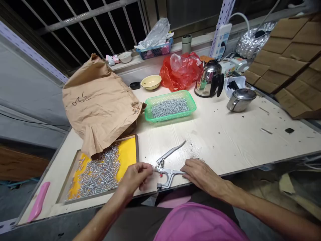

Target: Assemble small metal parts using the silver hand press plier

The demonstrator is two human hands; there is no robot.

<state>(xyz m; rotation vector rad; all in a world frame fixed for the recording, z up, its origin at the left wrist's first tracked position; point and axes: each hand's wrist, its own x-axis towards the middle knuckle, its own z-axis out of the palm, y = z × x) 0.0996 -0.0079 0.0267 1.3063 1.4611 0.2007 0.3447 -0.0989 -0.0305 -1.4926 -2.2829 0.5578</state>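
Note:
A grey pair of C-jawed pliers [170,174] with a coil spring between its handles lies on the table before me, one handle raised away from the other. My right hand [200,172] rests at the table edge, its fingers curled over the end of the lower handle. Beside the pliers' pivot is my left hand [137,175], thumb and forefinger pinched together; anything between them is too small to make out. Left of it, a shallow tray [137,150] with a yellow lining [125,154] holds a heap of small silvery metal pieces [100,174].
A brown paper bag [100,103] leans over the tray's back. Behind the pliers stands a green basket [170,117] of similar metal pieces. Farther back are a yellow bowl [151,82], red plastic bag [178,75], kettle [205,80] and lidded metal pot [239,102]. A pink-handled object [39,201] lies at left.

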